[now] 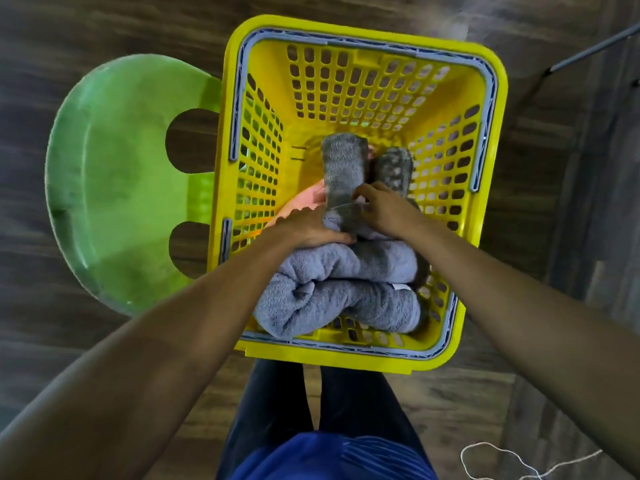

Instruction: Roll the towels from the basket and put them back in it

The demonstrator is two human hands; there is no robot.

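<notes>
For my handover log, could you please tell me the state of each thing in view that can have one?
yellow basket: upright, holding towels.
mid-grey towel: rolled, held by both hands inside the basket.
dark grey towel: rolled, beside it.
light grey towel: loosely rolled, lying by the near wall.
pink towel: mostly hidden, state unclear.
left hand: gripping the mid-grey towel.
right hand: pinching the mid-grey towel.
</notes>
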